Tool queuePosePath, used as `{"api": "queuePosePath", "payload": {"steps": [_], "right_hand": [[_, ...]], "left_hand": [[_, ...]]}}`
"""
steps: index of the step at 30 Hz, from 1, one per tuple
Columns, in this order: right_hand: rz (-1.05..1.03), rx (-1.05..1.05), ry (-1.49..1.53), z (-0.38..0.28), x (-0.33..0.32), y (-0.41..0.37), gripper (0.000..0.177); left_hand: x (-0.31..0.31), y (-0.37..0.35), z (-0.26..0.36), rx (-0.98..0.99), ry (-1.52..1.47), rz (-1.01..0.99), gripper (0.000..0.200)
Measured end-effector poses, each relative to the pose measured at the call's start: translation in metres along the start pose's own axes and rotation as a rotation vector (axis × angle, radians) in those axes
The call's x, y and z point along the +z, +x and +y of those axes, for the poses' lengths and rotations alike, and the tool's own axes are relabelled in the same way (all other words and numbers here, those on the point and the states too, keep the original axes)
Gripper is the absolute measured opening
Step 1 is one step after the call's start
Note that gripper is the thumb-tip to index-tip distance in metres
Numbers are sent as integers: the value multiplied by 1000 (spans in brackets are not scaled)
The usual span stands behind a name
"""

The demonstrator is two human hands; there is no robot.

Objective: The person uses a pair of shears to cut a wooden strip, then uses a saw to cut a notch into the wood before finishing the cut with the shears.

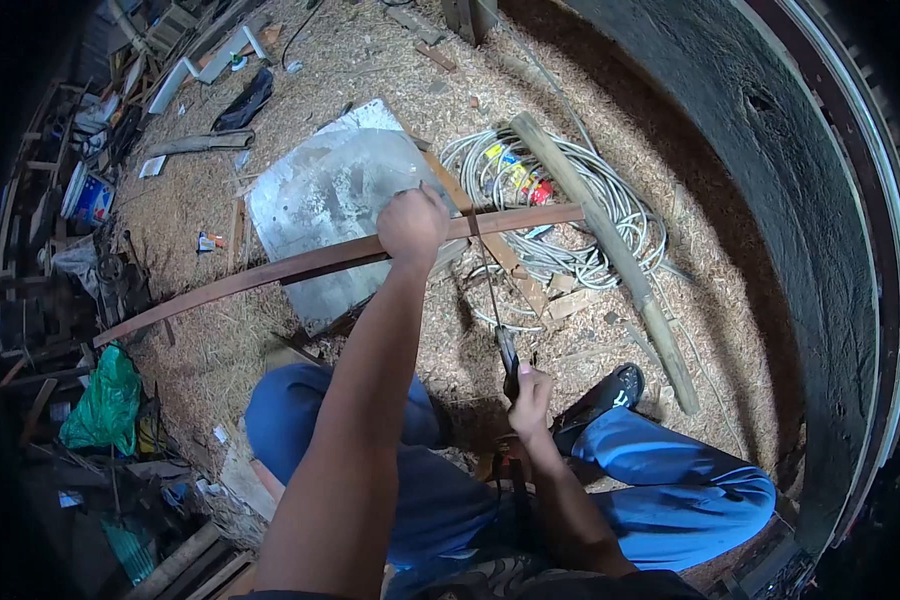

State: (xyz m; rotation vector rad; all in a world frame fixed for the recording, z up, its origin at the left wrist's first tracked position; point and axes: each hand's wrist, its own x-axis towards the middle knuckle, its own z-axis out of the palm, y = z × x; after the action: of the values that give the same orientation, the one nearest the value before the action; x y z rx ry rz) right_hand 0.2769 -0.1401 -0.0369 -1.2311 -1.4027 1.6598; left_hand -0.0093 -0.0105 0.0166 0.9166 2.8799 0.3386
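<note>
Where the blue trousers [670, 510] bend at the knees nearest the camera, a dark shoe [615, 390] stands on the shavings-strewn floor [210, 365]. Just in front, the right hand [531, 400] has its fingers wrapped around the dark handle of a saw [508, 350], whose narrow blade points away and crosses a long reddish wooden strip [315, 260]. The left hand [413, 222] has its fingers closed over that strip, to the left of the blade. The strip runs from the far left to a wooden pole [610, 245], though whether it touches the pole I cannot tell. Under and beyond the left hand lies a scuffed metal sheet [320, 190]; beside it, a coil of grey cable [625, 210] passes beneath the pole. Farther off lies black plastic [248, 100].
</note>
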Motion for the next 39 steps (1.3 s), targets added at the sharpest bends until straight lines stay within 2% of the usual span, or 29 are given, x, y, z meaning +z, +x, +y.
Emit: {"api": "queuePosePath", "payload": {"steps": [1,2,4,5,6,8,9,10,11,12,13,14,16,17,20,23,24,26,27,29,30,32,33,35,39], "right_hand": [[128,15,50,1,10,5,54],[132,23,50,3,16,13,54],[212,-118,-138,-20,25,34,56],[187,-58,-93,-25,30,41,58],[186,-60,-94,-24,30,40,58],[175,-199,-293,-22,29,27,56],[258,-234,-223,-37,40,17,52],[262,-238,-219,-12,28,0,52],[107,-157,-260,36,6,-23,24],[-51,-78,-300,32,1,-25,24],[-34,226,-88,32,-4,-21,26],[-37,223,-87,35,-4,-12,26],[93,-115,-244,12,12,14,43],[211,-21,-89,-31,33,37,54],[105,113,-47,-6,31,46,55],[120,89,35,24,22,2,55],[109,-41,-65,16,16,-13,53],[67,89,-45,19,2,-17,49],[63,87,-46,28,3,-13,49],[325,-114,-214,50,11,-3,48],[353,-87,-184,48,19,9,53],[189,-72,-167,-24,34,42,58],[188,-73,-166,-19,32,40,58],[79,144,34,-2,27,31,43],[-49,79,-76,25,5,-11,51]], "left_hand": [[0,1,0,5,5,-4,48],[2,2,0,14,-2,9,48],[9,-4,-4,8,-8,8,47],[9,-2,-4,14,0,32,46],[9,0,-3,23,9,58,45],[7,-1,-2,1,-3,29,46],[4,0,-2,-22,-14,9,47],[2,1,-1,-16,-14,14,47],[1,0,0,-22,4,3,47],[1,0,2,-31,20,-6,46],[2,2,2,-30,19,-2,46],[4,3,2,-16,24,22,46],[6,1,0,5,36,31,46],[4,2,1,8,29,37,46],[6,0,0,4,16,32,47],[5,1,-2,-4,23,24,47],[6,1,-2,-6,36,16,48],[3,2,2,-9,28,14,48],[1,2,3,-13,23,13,48],[1,0,3,10,19,34,47],[3,-1,2,31,13,60,47],[6,1,0,28,4,62,47],[7,1,-1,32,0,64,46],[9,0,-2,41,7,74,46],[4,-1,1,15,0,58,46]]}}
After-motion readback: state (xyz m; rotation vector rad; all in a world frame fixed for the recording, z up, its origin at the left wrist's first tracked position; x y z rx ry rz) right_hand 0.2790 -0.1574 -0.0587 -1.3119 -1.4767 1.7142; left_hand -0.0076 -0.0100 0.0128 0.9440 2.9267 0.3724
